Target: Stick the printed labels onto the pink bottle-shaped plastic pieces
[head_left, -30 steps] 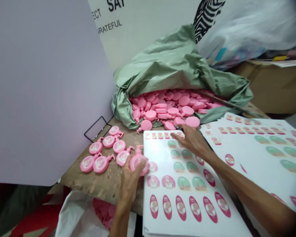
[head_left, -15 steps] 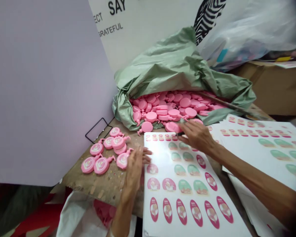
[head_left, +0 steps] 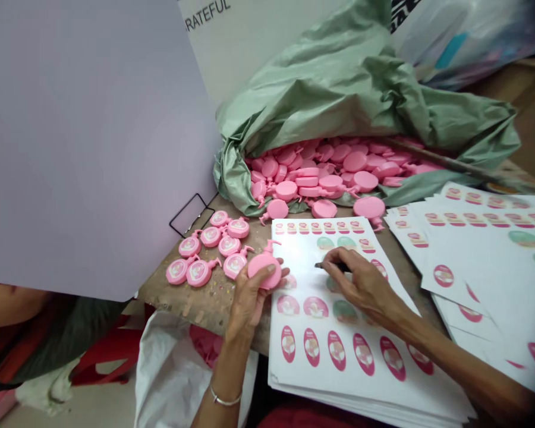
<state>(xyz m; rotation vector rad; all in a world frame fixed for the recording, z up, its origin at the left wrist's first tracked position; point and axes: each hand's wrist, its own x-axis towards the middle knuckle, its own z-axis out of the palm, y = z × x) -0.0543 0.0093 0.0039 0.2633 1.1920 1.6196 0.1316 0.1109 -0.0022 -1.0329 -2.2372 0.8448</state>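
Note:
My left hand [head_left: 252, 294] is closed round a plain pink pump-bottle piece [head_left: 264, 271], round and flat with its spout pointing up; no sticker shows on its visible face. It is held over the left edge of a stack of sticker sheets [head_left: 294, 377]. My right hand [head_left: 359, 276] pinches a thin dark tool [head_left: 334, 267] above the top sheet, its tip pointing left; its exact kind is unclear. Pink, green and oval labels cover parts of that sheet, with a bare patch at upper left. Left of my left hand lie several pink bottle pieces with stickers [head_left: 199, 272].
A green sack [head_left: 330, 83] spills many plain pink pieces [head_left: 355, 161] at the back. More sticker sheets [head_left: 485, 267] lie at right. A black wire stand [head_left: 187, 217] and pale panel [head_left: 93, 137] are at left. A white bag [head_left: 164, 362] hangs below the table edge.
My left hand, empty before, now holds a plain pink bottle piece. My right hand has come back from the sheet's top edge to its middle. The view has tilted down.

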